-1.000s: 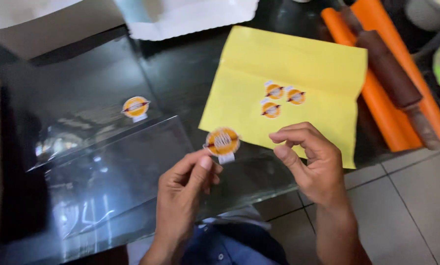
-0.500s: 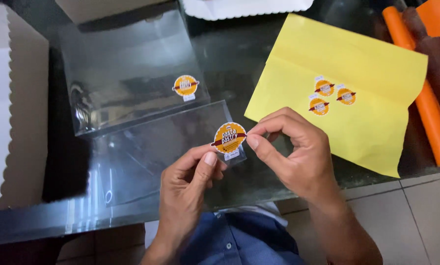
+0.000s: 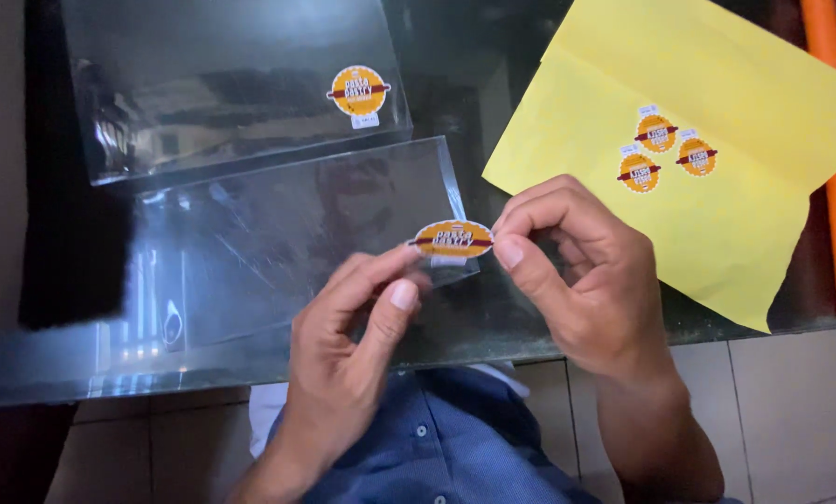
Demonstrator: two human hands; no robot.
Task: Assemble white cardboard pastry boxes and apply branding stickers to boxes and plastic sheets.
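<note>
A round orange sticker point(image 3: 452, 239) with a dark band is pinched at its right edge by my right hand point(image 3: 577, 271), thumb and forefinger closed on it. My left hand point(image 3: 353, 327) touches its left edge and white tab with the fingertips. The sticker hovers over the lower clear plastic bag point(image 3: 278, 233), near its right edge. A second clear bag point(image 3: 213, 84) lies behind it and bears an identical sticker point(image 3: 358, 91). To the right lies a yellow paper sheet point(image 3: 717, 84) with three more stickers point(image 3: 665, 149).
All this rests on a dark glass table point(image 3: 474, 84) whose front edge runs just above my blue shirt point(image 3: 455, 448). An orange tube point(image 3: 833, 140) lies along the right edge. Tiled floor point(image 3: 791, 401) shows below.
The view has closed in on the hands. My right hand went from open beside the sticker to pinching it, and the sticker now lies flatter and lower over the near bag.
</note>
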